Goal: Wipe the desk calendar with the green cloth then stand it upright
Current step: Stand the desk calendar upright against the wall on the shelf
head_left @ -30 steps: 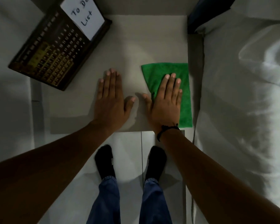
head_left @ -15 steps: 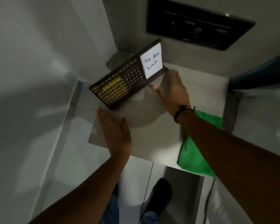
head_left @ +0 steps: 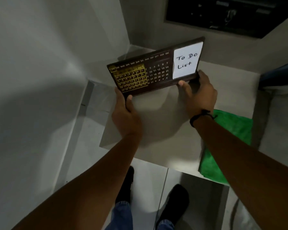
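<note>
So we've got the desk calendar (head_left: 154,68) up off the bench (head_left: 165,127), tilted w/ its face toward us, "To Do List" note (head_left: 186,63) at its right end. Our left hand (head_left: 125,113) is clamped on the lower-left corner, thumb on the front edge; our right hand (head_left: 198,95) grips the bottom edge under the note, fingers wrapped behind. Both hands are full, so neither is free for wiping.

Step in hand, as we read it: picking up/positioning the calendar, wipe not yet begun. The green cloth (head_left: 228,146) lies on the bench's right side near the front edge, partly under our right forearm, untouched. Next move prob. calls for one hand to keep the calendar steady while the other lets go and reaches back for the cloth, then passes over the face w/o peeling the note.

No containers in view. A dark recessed panel (head_left: 223,14) sits in the wall behind; contents too dim to tell.
</note>
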